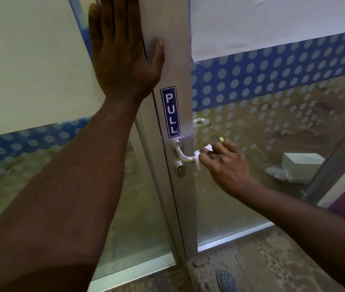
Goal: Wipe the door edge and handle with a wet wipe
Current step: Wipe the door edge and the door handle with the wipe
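A glass door with a grey metal frame stands slightly ajar; its edge runs up the middle of the head view. My left hand is high up, fingers spread flat and wrapped over that edge, thumb on the frame's face. Below a blue PULL sticker is the silver lever handle with a keyhole under it. My right hand is closed around the handle's outer end, pressing a small white wet wipe against it. Most of the wipe is hidden under the fingers.
A fixed glass panel with blue dotted film is to the left of the door. Through the door glass I see a white box on the floor. The toe of a grey perforated shoe is on the speckled floor below.
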The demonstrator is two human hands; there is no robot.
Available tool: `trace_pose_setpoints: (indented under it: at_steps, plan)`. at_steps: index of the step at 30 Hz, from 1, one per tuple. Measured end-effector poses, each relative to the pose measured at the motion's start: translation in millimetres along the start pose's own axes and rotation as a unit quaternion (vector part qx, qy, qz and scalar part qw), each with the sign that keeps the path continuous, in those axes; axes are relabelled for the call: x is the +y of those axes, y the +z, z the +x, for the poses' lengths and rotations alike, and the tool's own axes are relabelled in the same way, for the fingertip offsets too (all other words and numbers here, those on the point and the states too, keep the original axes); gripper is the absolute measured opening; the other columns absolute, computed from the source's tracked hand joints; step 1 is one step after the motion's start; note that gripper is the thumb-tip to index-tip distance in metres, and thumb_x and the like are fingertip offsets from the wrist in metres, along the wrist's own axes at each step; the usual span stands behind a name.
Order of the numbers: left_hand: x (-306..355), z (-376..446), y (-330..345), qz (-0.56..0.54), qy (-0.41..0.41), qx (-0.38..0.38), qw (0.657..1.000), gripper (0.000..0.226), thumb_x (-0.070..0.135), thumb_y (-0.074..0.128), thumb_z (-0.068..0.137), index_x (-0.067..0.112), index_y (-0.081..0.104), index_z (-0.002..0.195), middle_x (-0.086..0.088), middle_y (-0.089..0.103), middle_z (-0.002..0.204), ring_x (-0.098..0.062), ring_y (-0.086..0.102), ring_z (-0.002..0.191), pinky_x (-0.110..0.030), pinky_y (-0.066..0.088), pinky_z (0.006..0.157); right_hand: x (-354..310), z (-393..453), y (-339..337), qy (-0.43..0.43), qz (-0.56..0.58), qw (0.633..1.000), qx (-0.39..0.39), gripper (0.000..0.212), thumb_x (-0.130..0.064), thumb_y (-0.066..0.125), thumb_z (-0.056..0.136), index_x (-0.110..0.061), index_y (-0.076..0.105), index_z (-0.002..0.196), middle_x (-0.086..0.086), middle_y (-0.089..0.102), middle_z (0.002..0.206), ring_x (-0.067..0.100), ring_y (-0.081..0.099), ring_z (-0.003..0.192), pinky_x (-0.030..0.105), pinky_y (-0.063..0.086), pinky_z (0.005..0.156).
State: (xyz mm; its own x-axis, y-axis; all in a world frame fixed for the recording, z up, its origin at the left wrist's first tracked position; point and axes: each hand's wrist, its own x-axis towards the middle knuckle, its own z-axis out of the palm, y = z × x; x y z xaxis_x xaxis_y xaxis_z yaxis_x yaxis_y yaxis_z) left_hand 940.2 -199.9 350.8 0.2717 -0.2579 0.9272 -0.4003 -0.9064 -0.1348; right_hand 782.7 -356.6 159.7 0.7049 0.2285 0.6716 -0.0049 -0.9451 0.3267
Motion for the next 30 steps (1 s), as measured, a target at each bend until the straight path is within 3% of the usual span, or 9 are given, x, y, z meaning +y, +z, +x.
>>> trace_pose_setpoints:
  at_steps: [5, 7, 11, 16, 19, 21, 24, 27, 30]
  plan:
    - [1, -1, 0, -0.003, -0.011, -0.012, 1.000, 0.085, 0.070, 0.011, 0.101, 0.008, 0.022, 0.158, -0.017, 0.021, 0.164, -0.036, 0.018, 0.153, -0.039, 0.006, 0.124, -22, 12, 6, 0.004, 0.042, 0.999, 0.004, 0.020, -0.004, 0.055, 0.076, -0.012, 0.065, 0.092, 0.001, 0.066, 0.072, 0.025, 0.058, 0.073, 0.035, 0.036, 0.076]
    - [-1, -1, 0, 0.000, -0.009, -0.017, 1.000, 0.086, 0.070, 0.010, 0.101, 0.007, 0.022, 0.158, -0.017, 0.020, 0.164, -0.037, 0.017, 0.153, -0.038, 0.005, 0.124, -18, 10, 7, -0.014, 0.049, 0.999, 0.000, 0.017, -0.003, 0.056, 0.076, -0.012, 0.063, 0.088, 0.001, 0.065, 0.072, 0.024, 0.057, 0.072, 0.036, 0.043, 0.074]
    - [1, 0, -2, 0.003, -0.005, -0.014, 1.000, 0.086, 0.071, 0.011, 0.101, 0.008, 0.021, 0.158, -0.016, 0.020, 0.164, -0.035, 0.016, 0.153, -0.038, 0.005, 0.124, 8, 2, 8, -0.010, 0.020, 1.000, -0.016, 0.017, -0.002, 0.068, 0.074, -0.011, 0.062, 0.087, 0.003, 0.064, 0.072, 0.026, 0.057, 0.074, 0.039, 0.050, 0.080]
    - [1, -2, -1, 0.007, -0.012, -0.015, 1.000, 0.087, 0.072, 0.010, 0.100, 0.008, 0.023, 0.158, -0.017, 0.021, 0.164, -0.036, 0.017, 0.153, -0.033, 0.003, 0.122, -16, 8, 10, -0.012, 0.064, 0.998, -0.007, 0.019, -0.003, 0.059, 0.075, -0.014, 0.060, 0.091, 0.002, 0.065, 0.074, 0.025, 0.054, 0.071, 0.036, 0.043, 0.070]
    - [-1, 0, -3, 0.012, -0.006, -0.027, 1.000, 0.087, 0.072, 0.007, 0.100, 0.009, 0.020, 0.159, -0.016, 0.018, 0.165, -0.035, 0.014, 0.153, -0.034, 0.001, 0.123, 10, 2, 10, -0.045, 0.020, 0.998, -0.043, 0.019, -0.005, 0.066, 0.078, -0.015, 0.063, 0.094, 0.001, 0.069, 0.085, 0.024, 0.056, 0.077, 0.038, 0.038, 0.077]
    - [1, 0, -3, 0.009, -0.004, -0.027, 1.000, 0.086, 0.072, 0.007, 0.100, 0.010, 0.018, 0.159, -0.014, 0.016, 0.166, -0.034, 0.013, 0.154, -0.036, 0.001, 0.124, 21, -3, 8, -0.020, 0.012, 0.999, -0.047, 0.021, -0.005, 0.071, 0.075, -0.014, 0.062, 0.092, 0.001, 0.069, 0.080, 0.025, 0.057, 0.075, 0.036, 0.033, 0.077]
    - [3, -1, -3, 0.001, -0.012, -0.027, 1.000, 0.086, 0.072, 0.009, 0.100, 0.010, 0.019, 0.159, -0.014, 0.017, 0.165, -0.034, 0.014, 0.154, -0.038, 0.003, 0.125, -7, 9, 4, 0.031, 0.059, 0.997, -0.036, 0.029, -0.007, 0.076, 0.069, -0.016, 0.058, 0.089, 0.001, 0.069, 0.073, 0.025, 0.056, 0.073, 0.036, 0.036, 0.073]
    - [3, -1, 0, -0.004, -0.010, -0.012, 1.000, 0.086, 0.072, 0.010, 0.101, 0.009, 0.021, 0.159, -0.015, 0.019, 0.165, -0.035, 0.016, 0.153, -0.039, 0.005, 0.125, -29, 20, 3, 0.023, 0.085, 0.995, -0.047, 0.030, -0.012, 0.074, 0.068, -0.015, 0.062, 0.096, 0.000, 0.070, 0.071, 0.025, 0.057, 0.074, 0.035, 0.032, 0.070]
    - [-1, 1, 0, 0.001, -0.001, 0.009, 1.000, 0.083, 0.069, 0.014, 0.103, 0.008, 0.024, 0.158, -0.016, 0.023, 0.164, -0.033, 0.020, 0.153, -0.040, 0.007, 0.124, -4, 11, 0, -0.007, 0.068, 0.996, -0.060, 0.022, -0.008, 0.071, 0.070, -0.015, 0.061, 0.088, 0.000, 0.069, 0.075, 0.024, 0.057, 0.074, 0.035, 0.041, 0.072]
